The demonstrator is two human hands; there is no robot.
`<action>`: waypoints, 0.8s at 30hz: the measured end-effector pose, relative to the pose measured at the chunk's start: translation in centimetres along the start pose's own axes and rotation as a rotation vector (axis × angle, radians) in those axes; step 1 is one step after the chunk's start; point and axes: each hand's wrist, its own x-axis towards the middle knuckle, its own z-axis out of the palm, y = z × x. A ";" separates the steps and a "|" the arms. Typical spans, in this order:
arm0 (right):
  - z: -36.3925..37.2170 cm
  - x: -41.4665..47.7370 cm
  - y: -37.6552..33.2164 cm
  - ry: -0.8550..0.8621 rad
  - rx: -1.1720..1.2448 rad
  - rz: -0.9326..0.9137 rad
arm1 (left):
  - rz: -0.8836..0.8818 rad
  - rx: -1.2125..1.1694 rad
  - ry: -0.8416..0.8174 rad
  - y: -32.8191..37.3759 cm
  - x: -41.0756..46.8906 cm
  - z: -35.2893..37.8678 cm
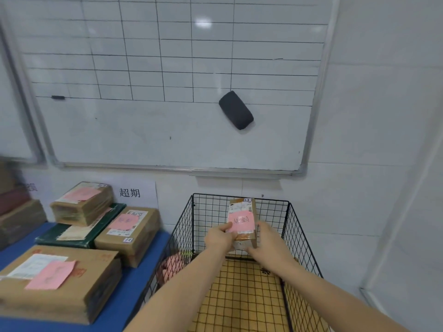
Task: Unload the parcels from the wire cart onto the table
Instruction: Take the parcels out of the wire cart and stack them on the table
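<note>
Head view: both forearms reach forward from 6 o'clock, nearly straight, over the wire cart (208,212). The left hand (219,238) and right hand (267,237) clamp a small brown parcel (242,204) between them, the left thumb pressed on its pink label (241,222), the right hand curled round its right edge. It stands upright, held above the cart floor. At 8 o'clock the blue worktop (143,271) carries stacked parcels (129,233), well apart from the held one.

Bright, whiteboard (167,68) glare, blurred warped edges
</note>
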 end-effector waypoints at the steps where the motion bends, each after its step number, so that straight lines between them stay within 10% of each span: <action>1: -0.4 -0.1 0.0 -0.004 -0.067 -0.016 | 0.000 0.021 0.010 0.2 0.0 -0.2; 9: -3.3 -0.3 0.3 -0.062 -0.451 -0.066 | 0.062 0.136 0.029 3.2 0.5 -2.6; 24: -0.2 2.8 -11.1 -0.008 -0.247 -0.239 | 0.190 0.197 0.149 7.4 1.5 -16.4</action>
